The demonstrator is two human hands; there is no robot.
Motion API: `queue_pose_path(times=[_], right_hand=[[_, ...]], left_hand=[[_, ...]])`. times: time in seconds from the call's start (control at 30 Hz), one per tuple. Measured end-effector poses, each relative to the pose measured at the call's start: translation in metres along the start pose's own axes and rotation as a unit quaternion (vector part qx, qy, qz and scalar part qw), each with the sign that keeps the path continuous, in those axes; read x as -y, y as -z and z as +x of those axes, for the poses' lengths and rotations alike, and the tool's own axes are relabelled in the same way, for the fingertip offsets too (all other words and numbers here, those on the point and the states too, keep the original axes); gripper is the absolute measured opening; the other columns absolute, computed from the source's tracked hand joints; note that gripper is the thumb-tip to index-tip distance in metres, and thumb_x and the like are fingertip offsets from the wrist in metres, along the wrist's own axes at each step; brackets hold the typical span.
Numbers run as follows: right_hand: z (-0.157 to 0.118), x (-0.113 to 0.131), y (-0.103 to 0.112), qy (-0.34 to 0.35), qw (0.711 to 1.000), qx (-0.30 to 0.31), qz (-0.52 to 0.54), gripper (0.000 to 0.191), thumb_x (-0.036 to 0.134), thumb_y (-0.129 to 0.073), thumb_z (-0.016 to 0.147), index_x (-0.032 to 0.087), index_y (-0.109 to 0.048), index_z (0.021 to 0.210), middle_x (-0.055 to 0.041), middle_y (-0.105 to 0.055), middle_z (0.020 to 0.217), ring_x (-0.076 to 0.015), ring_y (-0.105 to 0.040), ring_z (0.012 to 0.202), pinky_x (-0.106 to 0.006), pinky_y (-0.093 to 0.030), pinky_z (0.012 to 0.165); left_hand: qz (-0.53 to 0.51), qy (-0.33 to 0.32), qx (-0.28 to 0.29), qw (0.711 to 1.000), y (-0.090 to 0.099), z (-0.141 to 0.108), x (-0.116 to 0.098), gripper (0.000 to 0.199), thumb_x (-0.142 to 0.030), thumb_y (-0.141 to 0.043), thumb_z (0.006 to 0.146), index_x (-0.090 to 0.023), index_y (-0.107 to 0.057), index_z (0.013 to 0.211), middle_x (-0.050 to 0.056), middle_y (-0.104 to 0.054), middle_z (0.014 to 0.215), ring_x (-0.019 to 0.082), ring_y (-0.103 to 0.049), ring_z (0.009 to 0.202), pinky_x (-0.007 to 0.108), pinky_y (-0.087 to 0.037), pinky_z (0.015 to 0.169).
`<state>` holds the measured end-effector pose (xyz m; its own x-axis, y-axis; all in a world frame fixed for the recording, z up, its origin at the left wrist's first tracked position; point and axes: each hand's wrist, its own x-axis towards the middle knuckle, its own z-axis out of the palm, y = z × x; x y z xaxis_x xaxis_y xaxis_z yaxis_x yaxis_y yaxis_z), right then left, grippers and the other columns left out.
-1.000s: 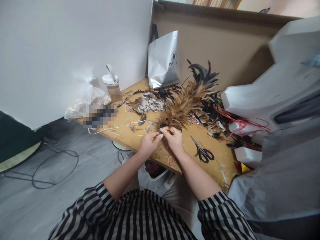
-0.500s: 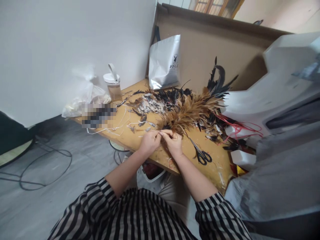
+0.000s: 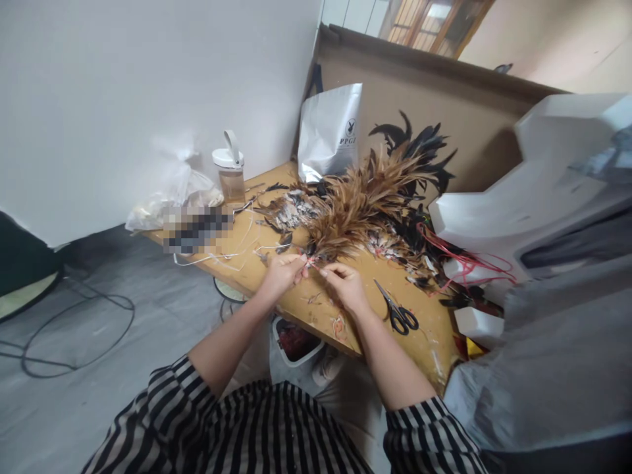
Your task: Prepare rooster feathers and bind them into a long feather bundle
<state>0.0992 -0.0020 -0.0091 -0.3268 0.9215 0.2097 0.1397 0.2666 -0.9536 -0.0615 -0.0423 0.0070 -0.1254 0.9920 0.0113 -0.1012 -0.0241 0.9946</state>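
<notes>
The feather bundle [image 3: 363,197], pinched tight by the left hand [image 3: 282,274], may be loosened by slackening; the grip of the right hand [image 3: 346,286] is indiscernible.

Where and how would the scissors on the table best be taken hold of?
Probably by the black handle loops, from above and the near right. The scissors lie flat on the table, loops turned toward the person, blades pointing away toward the brown feather bundle. The loops are uncovered and wider than the blades.
</notes>
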Motion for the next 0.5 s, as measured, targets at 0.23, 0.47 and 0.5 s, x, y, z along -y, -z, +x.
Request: queue_pose_path(times=[0.23, 0.47, 0.5], right_hand=[[0.006, -0.001, 0.011, -0.017, 0.999, 0.028, 0.007, 0.023, 0.039, -0.062, 0.067, 0.016, -0.062, 0.065, 0.0013, -0.057, 0.061, -0.0103, -0.048, 0.055, -0.022, -0.038, 0.057], [0.007, -0.031, 0.013, -0.085, 0.983, -0.046, -0.157, 0.019, 0.029, -0.056, 0.067, 0.022, -0.061, 0.05, 0.0015, -0.058, 0.049, -0.0151, -0.052, 0.051, -0.024, -0.037, 0.047], [0.008, -0.036, 0.013, -0.066, 0.982, -0.045, -0.17, 0.02, 0.027, -0.056, 0.067, 0.022, -0.06, 0.048, 0.0013, -0.058, 0.048, -0.0151, -0.052, 0.05, -0.024, -0.037, 0.046]], left_hand=[[-0.115, 0.064, 0.042, 0.99, -0.013, -0.003, 0.003, 0.034, -0.042, -0.053, 0.072, -0.015, -0.05, 0.052, -0.003, -0.04, 0.037, 0.004, -0.024, 0.029, 0.02, -0.011, 0.034], [-0.083, 0.064, 0.149, 0.983, -0.027, -0.008, 0.007, 0.038, -0.049, -0.052, 0.074, -0.014, -0.058, 0.06, -0.005, -0.037, 0.033, 0.005, -0.025, 0.028, 0.019, -0.016, 0.034], [-0.062, 0.056, 0.149, 0.985, -0.028, -0.008, 0.007, 0.039, -0.049, -0.05, 0.075, -0.013, -0.059, 0.062, -0.005, -0.036, 0.032, 0.005, -0.025, 0.028, 0.02, -0.017, 0.034]])
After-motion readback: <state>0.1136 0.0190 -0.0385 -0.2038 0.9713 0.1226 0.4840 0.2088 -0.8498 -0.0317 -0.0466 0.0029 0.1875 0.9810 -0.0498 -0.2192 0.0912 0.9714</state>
